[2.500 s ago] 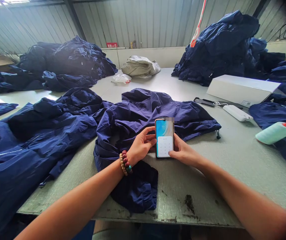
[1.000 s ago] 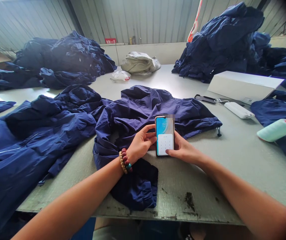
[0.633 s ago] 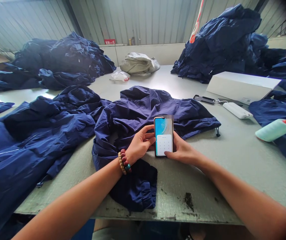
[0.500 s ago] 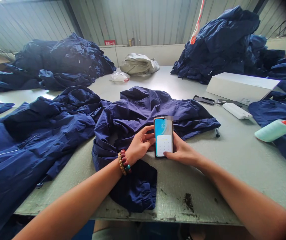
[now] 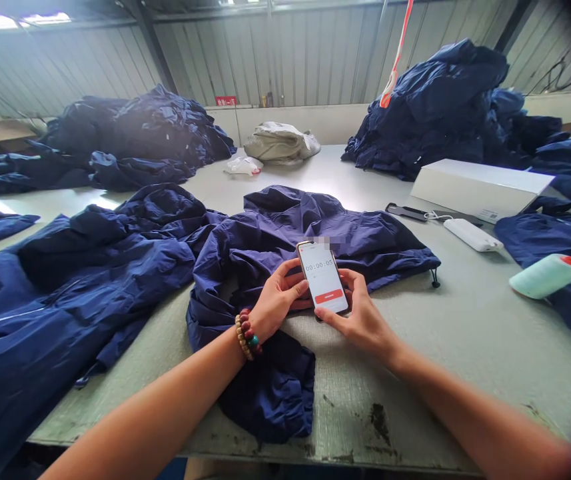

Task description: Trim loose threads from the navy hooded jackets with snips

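Smartphone (image 5: 323, 277) held tilted between two bare hands, toward the near edge of a grey-green work table (image 5: 415, 407). Its white screen shows the digits 00:00:05 above a red button. The left hand (image 5: 280, 300), with a bead bracelet (image 5: 246, 334) on its wrist, is closed around the phone's left edge. The right hand (image 5: 360, 321) is also closed on the phone, with its thumb at the lower edge and its fingers behind the right side.

The phone sits over a crumpled navy jacket (image 5: 305, 230) lying unfolded mid-table, one part bunched toward the near edge. Whether the two touch cannot be told. A second rumpled navy jacket (image 5: 80, 280) sprawls just to the left. No garment in view is neatly folded: large navy heaps (image 5: 140, 130) rise at far left, and another navy heap (image 5: 430, 113) at far right.

To the right lie a white box (image 5: 480, 190), a white power bank (image 5: 472, 235) and a pale green thread cone (image 5: 548, 276) on navy fabric (image 5: 545, 243). At the far end, an off-white sack (image 5: 280, 143) and a small plastic bag (image 5: 242, 166) rest on the table.
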Demonstrator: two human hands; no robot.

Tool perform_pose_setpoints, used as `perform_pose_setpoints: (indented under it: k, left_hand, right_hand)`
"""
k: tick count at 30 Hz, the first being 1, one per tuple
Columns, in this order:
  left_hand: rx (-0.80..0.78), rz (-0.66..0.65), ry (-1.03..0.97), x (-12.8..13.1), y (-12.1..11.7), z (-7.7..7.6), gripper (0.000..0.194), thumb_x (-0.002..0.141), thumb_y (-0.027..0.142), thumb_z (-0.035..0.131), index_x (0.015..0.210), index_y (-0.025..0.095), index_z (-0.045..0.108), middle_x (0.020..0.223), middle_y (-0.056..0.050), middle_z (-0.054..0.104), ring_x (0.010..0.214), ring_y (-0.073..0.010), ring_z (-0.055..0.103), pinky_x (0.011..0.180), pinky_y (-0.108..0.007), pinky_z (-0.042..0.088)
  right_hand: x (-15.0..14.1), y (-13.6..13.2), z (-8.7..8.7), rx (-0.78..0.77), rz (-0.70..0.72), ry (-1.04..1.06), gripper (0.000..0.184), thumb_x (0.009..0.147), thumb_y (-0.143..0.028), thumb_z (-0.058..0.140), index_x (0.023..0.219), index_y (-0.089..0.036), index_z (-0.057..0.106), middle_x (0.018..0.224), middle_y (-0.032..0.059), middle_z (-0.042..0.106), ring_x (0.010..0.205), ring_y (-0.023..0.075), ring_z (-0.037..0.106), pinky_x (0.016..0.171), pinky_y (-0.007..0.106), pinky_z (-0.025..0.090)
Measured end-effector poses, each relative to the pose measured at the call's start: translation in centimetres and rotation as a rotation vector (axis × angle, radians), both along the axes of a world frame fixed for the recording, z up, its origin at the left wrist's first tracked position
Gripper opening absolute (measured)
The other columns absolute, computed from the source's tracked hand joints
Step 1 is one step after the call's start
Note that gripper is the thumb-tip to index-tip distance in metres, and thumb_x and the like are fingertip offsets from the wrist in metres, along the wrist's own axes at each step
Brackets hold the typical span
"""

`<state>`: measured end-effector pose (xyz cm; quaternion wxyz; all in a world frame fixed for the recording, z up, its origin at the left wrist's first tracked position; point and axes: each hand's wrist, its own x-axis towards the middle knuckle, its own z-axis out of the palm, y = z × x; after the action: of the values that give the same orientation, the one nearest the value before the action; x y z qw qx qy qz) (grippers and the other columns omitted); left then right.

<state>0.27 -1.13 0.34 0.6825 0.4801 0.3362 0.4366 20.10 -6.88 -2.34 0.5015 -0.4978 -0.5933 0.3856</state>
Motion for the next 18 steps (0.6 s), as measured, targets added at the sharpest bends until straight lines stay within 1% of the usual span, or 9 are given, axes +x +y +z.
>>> perform_pose_setpoints:
  k: [3, 8, 10, 13, 15, 18]
  left_hand:
    - [0.000, -0.016, -0.007, -0.03, 0.04, -0.14, 0.068, 0.084, 0.035, 0.093, 0.140, 0.026, 0.056, 0.130, -0.012, 0.079, 0.106, -0.0298, 0.081, 0.085, -0.042, 0.070]
    - [0.000, -0.091, -0.013, 0.12, -0.15, 0.12, 0.067, 0.084, 0.034, 0.094, 0.138, 0.027, 0.055, 0.131, -0.012, 0.077, 0.103, -0.0286, 0.082, 0.083, -0.040, 0.071]
    - [0.003, -0.111, -0.015, 0.21, -0.21, 0.22, 0.068, 0.083, 0.033, 0.095, 0.137, 0.027, 0.055, 0.133, -0.012, 0.075, 0.106, -0.0288, 0.081, 0.084, -0.041, 0.071]
    - [0.006, -0.117, -0.030, 0.34, -0.17, 0.21, 0.066, 0.081, 0.032, 0.096, 0.134, 0.027, 0.055, 0.135, -0.011, 0.074, 0.110, -0.0299, 0.080, 0.088, -0.044, 0.070]
    - [0.014, -0.112, -0.028, 0.37, -0.04, 0.14, 0.066, 0.081, 0.032, 0.096, 0.132, 0.026, 0.056, 0.132, -0.010, 0.075, 0.110, -0.0295, 0.080, 0.090, -0.044, 0.069]
    - [0.070, -0.089, 0.008, 0.30, 0.31, 0.00, 0.065, 0.082, 0.035, 0.095, 0.134, 0.024, 0.058, 0.125, -0.009, 0.077, 0.108, -0.0266, 0.080, 0.098, -0.044, 0.066]
  right_hand:
    - [-0.11, 0.02, 0.03, 0.005, -0.016, -0.013, 0.090, 0.077, -0.054, 0.091, 0.144, -0.030, 0.036, 0.152, 0.0159, 0.055, 0.125, 0.0342, 0.067, 0.108, 0.057, 0.059]
    - [-0.19, 0.13, 0.25, 0.040, -0.080, -0.131, 0.102, 0.069, -0.056, 0.095, 0.144, -0.028, 0.032, 0.149, 0.0200, 0.055, 0.125, 0.0389, 0.066, 0.108, 0.062, 0.057]
    - [-0.25, 0.16, 0.29, 0.060, -0.097, -0.175, 0.098, 0.071, -0.052, 0.092, 0.144, -0.028, 0.032, 0.146, 0.0190, 0.056, 0.122, 0.0385, 0.068, 0.106, 0.061, 0.058]
    - [-0.31, 0.19, 0.37, 0.079, -0.115, -0.194, 0.092, 0.073, -0.043, 0.088, 0.144, -0.028, 0.033, 0.143, 0.0169, 0.059, 0.118, 0.0364, 0.070, 0.102, 0.058, 0.060]
    - [-0.23, 0.26, 0.48, 0.092, -0.133, -0.199, 0.091, 0.072, -0.039, 0.088, 0.144, -0.029, 0.034, 0.142, 0.0161, 0.061, 0.117, 0.0362, 0.070, 0.100, 0.057, 0.060]
    - [0.31, 0.63, 0.73, 0.105, -0.169, -0.231, 0.090, 0.071, -0.037, 0.088, 0.143, -0.029, 0.035, 0.140, 0.0150, 0.062, 0.115, 0.0361, 0.071, 0.098, 0.057, 0.060]
